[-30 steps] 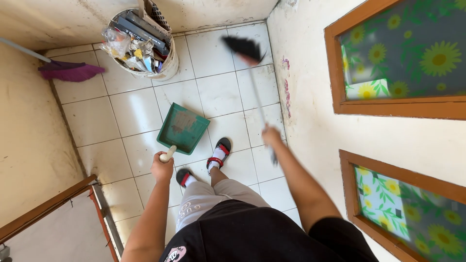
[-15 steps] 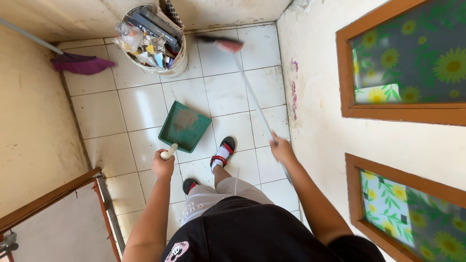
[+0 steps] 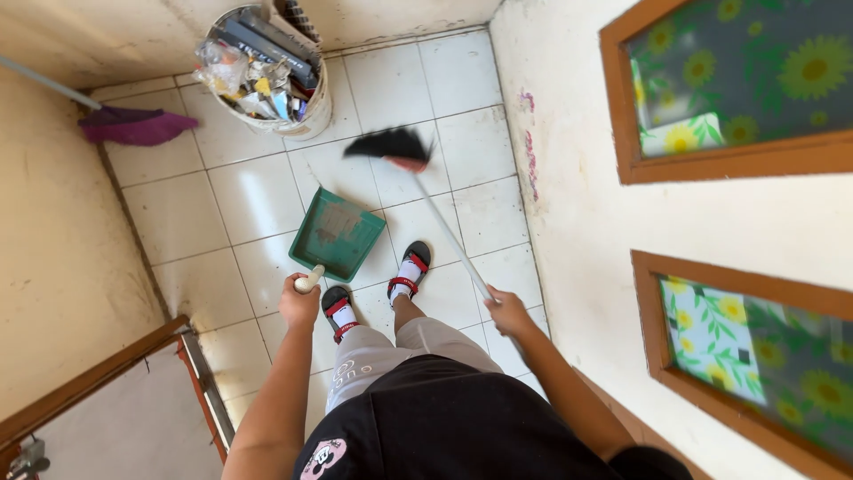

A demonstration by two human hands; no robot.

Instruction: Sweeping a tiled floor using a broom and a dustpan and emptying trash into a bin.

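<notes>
- Left hand (image 3: 298, 303) clenched on the handle of the green dustpan (image 3: 338, 233), which rests on the white floor tiles (image 3: 249, 191).
- Right hand (image 3: 508, 311) grips the broom (image 3: 391, 147) shaft; bristles hover just beyond the pan's mouth.
- Step judged: sweeping dirt into the pan; this calls for a short stroke toward its lip.

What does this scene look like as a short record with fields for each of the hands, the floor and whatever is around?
left hand: closed on the pale handle of the green dustpan, which rests on the floor
right hand: gripping the thin pole of the broom, dark bristles just beyond the dustpan
floor: white square tiles
feet: in sandals with socks, behind the dustpan
corner: full waste bin
left wall: purple broom leaning
right wall: windows with sunflower film
</notes>
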